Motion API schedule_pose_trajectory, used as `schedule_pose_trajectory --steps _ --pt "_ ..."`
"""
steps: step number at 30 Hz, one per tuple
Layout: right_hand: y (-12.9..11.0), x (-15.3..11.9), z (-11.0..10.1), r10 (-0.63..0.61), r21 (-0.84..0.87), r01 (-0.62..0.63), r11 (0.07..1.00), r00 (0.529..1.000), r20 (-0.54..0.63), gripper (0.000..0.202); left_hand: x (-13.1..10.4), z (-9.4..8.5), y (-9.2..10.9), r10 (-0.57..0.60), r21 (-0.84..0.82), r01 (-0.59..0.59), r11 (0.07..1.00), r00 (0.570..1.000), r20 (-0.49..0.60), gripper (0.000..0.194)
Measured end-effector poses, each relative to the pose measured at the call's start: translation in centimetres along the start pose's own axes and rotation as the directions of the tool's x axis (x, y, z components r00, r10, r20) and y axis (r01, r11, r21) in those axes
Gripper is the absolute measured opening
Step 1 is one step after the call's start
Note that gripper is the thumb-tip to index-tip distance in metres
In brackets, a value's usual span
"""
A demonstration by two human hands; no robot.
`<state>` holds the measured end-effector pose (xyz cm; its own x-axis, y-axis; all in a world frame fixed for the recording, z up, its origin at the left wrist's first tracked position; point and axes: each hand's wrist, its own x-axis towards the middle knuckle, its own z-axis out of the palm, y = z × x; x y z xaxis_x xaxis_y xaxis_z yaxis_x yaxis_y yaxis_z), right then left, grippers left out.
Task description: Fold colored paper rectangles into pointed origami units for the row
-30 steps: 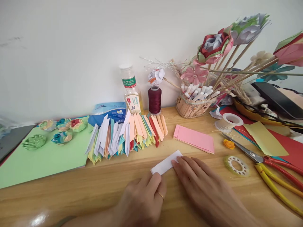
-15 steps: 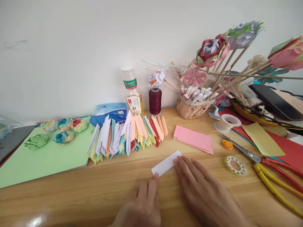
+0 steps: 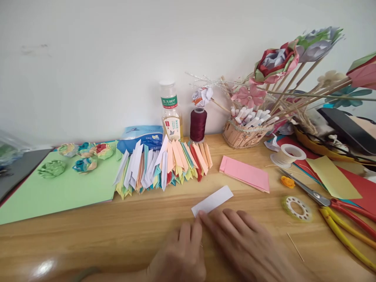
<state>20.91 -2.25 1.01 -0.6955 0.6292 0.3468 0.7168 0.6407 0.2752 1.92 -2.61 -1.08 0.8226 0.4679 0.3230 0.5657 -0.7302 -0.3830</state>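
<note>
A folded white paper strip (image 3: 212, 201) lies slanted on the wooden table in front of me. My left hand (image 3: 182, 250) is closed, with its fingers curled and its fingertips at the strip's lower left end. Lying flat, with fingers stretched out, my right hand (image 3: 246, 243) presses along the strip's near edge. Its index fingertip almost meets my left fingertips. Behind the strip, to the right, rests a stack of pink paper slips (image 3: 244, 174). To the left stands a long row of folded paper pieces (image 3: 164, 166) in several colours.
Paper flowers (image 3: 53, 169) sit on a green sheet (image 3: 79, 192) at left. At the back stand a bottle (image 3: 169, 111), a maroon thread spool (image 3: 197, 127) and a basket (image 3: 245, 135). Scissors (image 3: 319, 197), a tape roll (image 3: 297, 208), a white spool (image 3: 289, 154) and a toothpick (image 3: 295, 247) lie at right.
My right hand has slid left along the strip, from its right end to near its left end. My left hand stays at the left end. The view has shifted slightly.
</note>
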Motion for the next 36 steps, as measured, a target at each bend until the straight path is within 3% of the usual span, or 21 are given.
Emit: schedule_pose_trajectory --steps 5,14,26,30,33,36 --pt "-0.3 -0.6 0.4 0.034 -0.039 -0.033 0.999 0.999 0.031 0.046 0.1 -0.2 -0.2 0.006 0.017 -0.007 1.000 1.000 0.010 0.026" --pt "2.9 -1.5 -0.6 0.096 -0.239 -0.070 0.969 0.990 0.099 0.047 0.1 -0.7 -0.3 -0.030 0.021 0.029 0.999 0.999 0.025 0.030" --pt "3.9 -1.3 -0.4 0.113 -0.209 -0.080 0.975 0.982 0.151 0.042 -0.4 -1.1 -1.8 -0.019 -0.084 0.031 0.996 0.990 0.141 0.039" --pt "4.5 -1.1 -0.3 0.184 -0.061 -0.176 0.983 0.968 0.170 0.028 -0.1 -2.0 -2.3 -0.100 -0.126 0.110 0.986 0.992 0.077 0.019" --pt "5.2 -0.7 -0.2 0.303 0.144 -0.326 0.935 0.940 0.158 0.024 0.6 -2.4 -2.5 -0.166 -0.162 0.151 0.975 0.983 -0.081 0.019" --pt "5.6 -0.4 0.3 0.331 0.314 -0.357 0.880 0.934 0.136 0.017 1.1 -2.3 -2.6 -0.176 -0.184 0.143 0.973 0.968 -0.178 0.021"
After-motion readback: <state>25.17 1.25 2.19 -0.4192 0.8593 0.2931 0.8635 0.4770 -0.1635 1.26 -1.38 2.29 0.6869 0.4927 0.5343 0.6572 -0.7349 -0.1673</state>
